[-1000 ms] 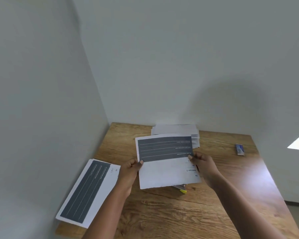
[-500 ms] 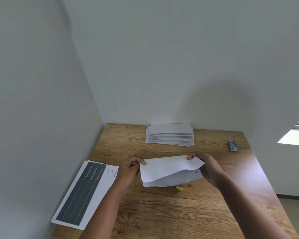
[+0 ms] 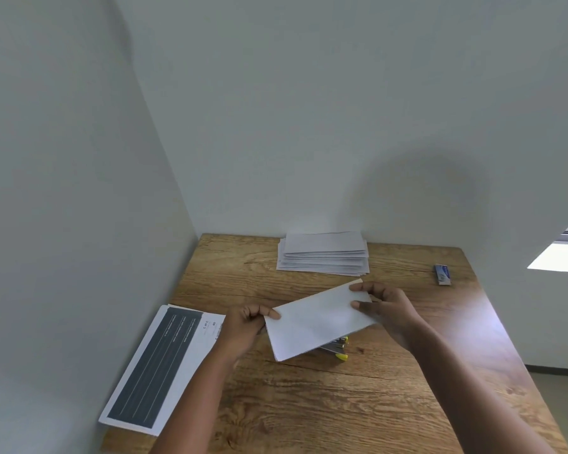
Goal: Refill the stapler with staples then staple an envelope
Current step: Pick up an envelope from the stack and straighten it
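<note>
Both of my hands hold a folded white sheet (image 3: pixel 315 322) above the middle of the wooden table (image 3: pixel 358 404). My left hand (image 3: pixel 246 326) pinches its left edge and my right hand (image 3: pixel 384 306) grips its upper right corner. The sheet tilts, right end higher. Under it lies the stapler (image 3: pixel 336 348), mostly hidden, with only metal parts and yellow tips showing at the sheet's lower right. A stack of white envelopes (image 3: pixel 323 255) rests at the back of the table. A small blue staple box (image 3: pixel 442 274) lies at the back right.
A printed sheet with a dark lined block (image 3: pixel 164 365) lies at the table's left edge, partly overhanging the front. Walls close the table in at the left and back. The table's right edge drops off to the floor.
The sheet, held open and showing its dark printed block a second ago, is now folded shut into a narrow white strip. My hands have tilted it, right end up.
</note>
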